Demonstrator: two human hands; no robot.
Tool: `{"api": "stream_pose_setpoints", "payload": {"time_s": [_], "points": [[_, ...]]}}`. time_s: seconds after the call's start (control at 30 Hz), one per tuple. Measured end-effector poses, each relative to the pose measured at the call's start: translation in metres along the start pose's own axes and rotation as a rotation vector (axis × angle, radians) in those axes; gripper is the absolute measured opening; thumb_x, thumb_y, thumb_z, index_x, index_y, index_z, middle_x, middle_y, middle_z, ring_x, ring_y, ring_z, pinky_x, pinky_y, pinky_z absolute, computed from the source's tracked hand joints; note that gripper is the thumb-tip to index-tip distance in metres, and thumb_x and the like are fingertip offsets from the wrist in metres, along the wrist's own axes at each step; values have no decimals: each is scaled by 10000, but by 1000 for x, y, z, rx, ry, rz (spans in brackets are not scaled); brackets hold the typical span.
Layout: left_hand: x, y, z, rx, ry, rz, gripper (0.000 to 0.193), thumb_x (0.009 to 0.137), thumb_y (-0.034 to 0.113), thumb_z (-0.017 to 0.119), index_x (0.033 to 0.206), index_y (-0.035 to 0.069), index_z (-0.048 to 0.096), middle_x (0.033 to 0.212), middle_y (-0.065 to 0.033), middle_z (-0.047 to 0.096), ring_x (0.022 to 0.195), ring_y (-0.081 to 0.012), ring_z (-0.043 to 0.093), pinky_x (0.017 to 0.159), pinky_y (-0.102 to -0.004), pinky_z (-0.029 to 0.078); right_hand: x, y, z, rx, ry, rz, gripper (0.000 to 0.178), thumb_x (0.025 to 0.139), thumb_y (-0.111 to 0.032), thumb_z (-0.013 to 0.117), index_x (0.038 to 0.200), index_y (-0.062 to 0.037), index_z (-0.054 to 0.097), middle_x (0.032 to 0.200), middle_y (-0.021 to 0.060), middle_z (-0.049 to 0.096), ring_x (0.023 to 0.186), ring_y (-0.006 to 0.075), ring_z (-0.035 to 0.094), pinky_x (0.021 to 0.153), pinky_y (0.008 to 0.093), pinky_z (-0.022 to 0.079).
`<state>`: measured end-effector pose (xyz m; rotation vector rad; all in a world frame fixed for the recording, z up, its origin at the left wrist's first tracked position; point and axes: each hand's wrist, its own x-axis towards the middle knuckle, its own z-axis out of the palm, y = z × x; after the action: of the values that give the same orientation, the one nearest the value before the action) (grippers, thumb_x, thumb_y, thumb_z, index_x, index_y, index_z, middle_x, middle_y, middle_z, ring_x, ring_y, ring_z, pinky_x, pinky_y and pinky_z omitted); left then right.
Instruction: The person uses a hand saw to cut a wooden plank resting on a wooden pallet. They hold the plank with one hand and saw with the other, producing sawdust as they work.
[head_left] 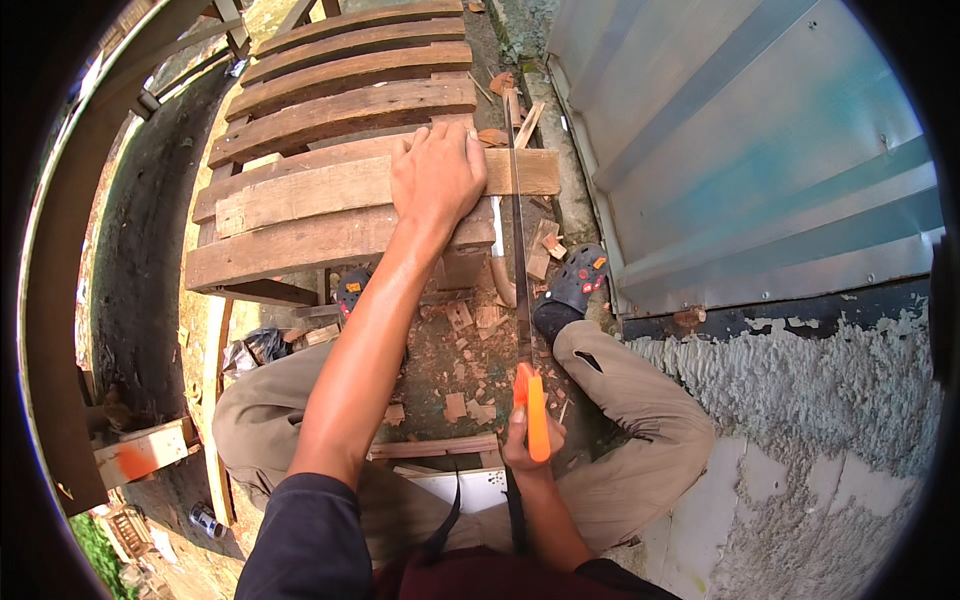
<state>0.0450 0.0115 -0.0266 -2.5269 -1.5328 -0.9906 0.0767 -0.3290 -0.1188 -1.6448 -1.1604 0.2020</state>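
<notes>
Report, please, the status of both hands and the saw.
Left hand on plank, atop slatted bench. Right hand holding orange-handled saw, blade across plank's overhanging end. Wood scraps below.

Down the right of my feed I log ribbed metal sheeting (pixel 760 150), streaked pale blue, with rough grey-white plaster (pixel 830 400) just beyond its lower edge. Broken wood chips (pixel 459 316) litter the dark ground (pixel 432 352) in mid-view, and off to their left I make out a crumpled black plastic bag (pixel 268 345). Farther left, a long dark strip (pixel 140 220), nature unclear; below it a pale wood block (pixel 155 452) with an orange smear, a small can (pixel 207 520) near that, green foliage (pixel 95 560) at the rim
</notes>
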Motion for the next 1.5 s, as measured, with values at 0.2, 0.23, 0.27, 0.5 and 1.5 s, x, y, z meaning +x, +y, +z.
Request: {"api": "stream_pose_setpoints", "payload": {"time_s": [0.2,0.23,0.27,0.5,1.5], "points": [[-7,3,1,-20,6,-4,289,979,264,503,954,41,686,1006,-146,716,1003,-329,649,881,-469,425,60,0,23,48,52,6,196,918,-61,565,761,32,639,604,101,600,526,250,610,524,366,466],[-2,5,4,-27,19,5,289,978,263,502,951,40,684,1008,-148,716,1002,-328,649,880,-471,424,94,-14,38,145,127,17,191,917,-55,586,737,6,598,573,91,547,484,262,558,491,388,401],[2,6,5,-26,36,10,289,977,262,501,948,39,683,1009,-150,717,1001,-328,649,879,-472,424,115,-17,53,158,199,-28,169,911,-44,603,750,5,595,570,86,538,463,259,542,483,379,388],[-1,1,0,-17,21,-6,297,971,254,500,926,22,679,1007,-165,716,979,-335,647,879,-471,426,11,-3,5,23,88,-59,110,885,-44,632,902,49,688,646,129,627,516,259,642,510,360,499],[3,6,4,-13,41,-29,301,953,259,515,902,17,686,998,-164,723,983,-330,649,893,-455,425,84,-8,21,105,48,-53,62,867,-24,641,889,26,671,655,112,618,524,252,629,516,354,487]]}}
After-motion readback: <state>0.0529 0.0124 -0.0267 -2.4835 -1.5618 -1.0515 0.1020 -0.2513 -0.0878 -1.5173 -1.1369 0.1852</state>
